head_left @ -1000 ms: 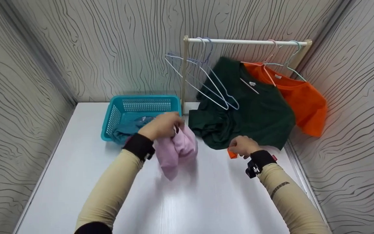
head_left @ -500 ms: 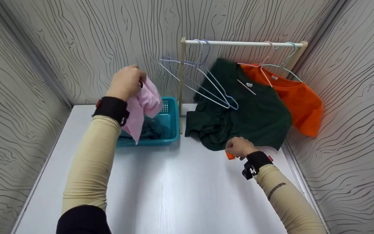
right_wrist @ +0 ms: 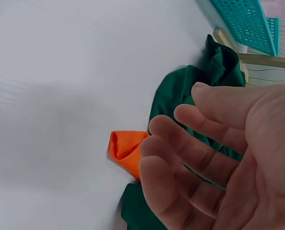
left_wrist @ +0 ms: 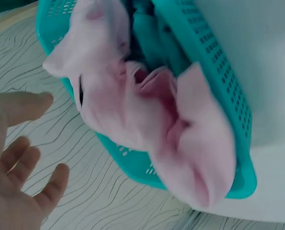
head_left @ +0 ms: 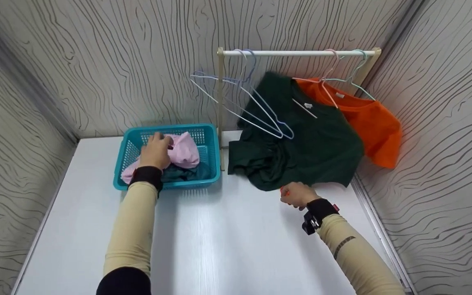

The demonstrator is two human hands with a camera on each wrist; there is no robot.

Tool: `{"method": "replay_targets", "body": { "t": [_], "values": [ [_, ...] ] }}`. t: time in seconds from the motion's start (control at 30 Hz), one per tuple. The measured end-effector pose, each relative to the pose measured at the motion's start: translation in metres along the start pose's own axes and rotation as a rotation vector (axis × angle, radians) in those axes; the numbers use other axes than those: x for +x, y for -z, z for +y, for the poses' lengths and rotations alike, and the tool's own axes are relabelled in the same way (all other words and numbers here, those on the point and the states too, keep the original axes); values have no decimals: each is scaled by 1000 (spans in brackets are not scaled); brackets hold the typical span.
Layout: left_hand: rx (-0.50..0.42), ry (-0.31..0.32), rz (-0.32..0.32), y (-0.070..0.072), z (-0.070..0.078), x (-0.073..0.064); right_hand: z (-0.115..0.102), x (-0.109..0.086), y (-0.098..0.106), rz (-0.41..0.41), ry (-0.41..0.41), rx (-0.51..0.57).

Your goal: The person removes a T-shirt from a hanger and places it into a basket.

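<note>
A pink garment [head_left: 184, 151] lies heaped in the teal basket [head_left: 215, 180], over a dark teal cloth [head_left: 180, 173]. My left hand [head_left: 155, 151] is over the basket at its left half. In the left wrist view its fingers [left_wrist: 53, 187] are spread apart from the pink cloth, with nothing between them. My right hand [head_left: 297, 194] hovers close by the lower hem of a dark green shirt [head_left: 322, 143], fingers loosely curled around nothing. Just beyond its fingertips in the right wrist view, an orange fabric end [right_wrist: 125, 151] pokes out beside the green cloth.
A clothes rack [head_left: 293, 53] stands at the back right. Two bare hangers [head_left: 256, 106] hang at its left end. An orange shirt [head_left: 377, 127] hangs behind the green one. Patterned walls [head_left: 137, 61] enclose the white table [head_left: 203, 246].
My left hand carried the pink garment left from the table's middle, lowered it into the basket and let go. The right hand stayed near the green hem.
</note>
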State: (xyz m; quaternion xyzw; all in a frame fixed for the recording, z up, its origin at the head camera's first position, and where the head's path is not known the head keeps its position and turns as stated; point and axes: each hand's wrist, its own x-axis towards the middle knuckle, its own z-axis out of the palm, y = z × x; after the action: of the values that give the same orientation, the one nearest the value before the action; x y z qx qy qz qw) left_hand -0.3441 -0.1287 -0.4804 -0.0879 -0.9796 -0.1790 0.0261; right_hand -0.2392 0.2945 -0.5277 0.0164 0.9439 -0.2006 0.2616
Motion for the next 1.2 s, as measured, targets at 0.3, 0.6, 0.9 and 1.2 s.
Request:
{"method": "replay_targets", "body": {
  "t": [0.3, 0.6, 0.9, 1.2],
  "values": [
    [-108, -32, -318, -20, 17, -33, -1, -5, 27, 25, 30, 42],
    [-127, -176, -558, -38, 58, -70, 11, -35, 114, 139, -18, 2],
    [-132, -211, -637, -49, 71, -83, 9, -56, 189, 398, -42, -49],
    [-148, -221, -678, -55, 70, -87, 11, -40, 205, 576, -147, -85]
  ]
}}
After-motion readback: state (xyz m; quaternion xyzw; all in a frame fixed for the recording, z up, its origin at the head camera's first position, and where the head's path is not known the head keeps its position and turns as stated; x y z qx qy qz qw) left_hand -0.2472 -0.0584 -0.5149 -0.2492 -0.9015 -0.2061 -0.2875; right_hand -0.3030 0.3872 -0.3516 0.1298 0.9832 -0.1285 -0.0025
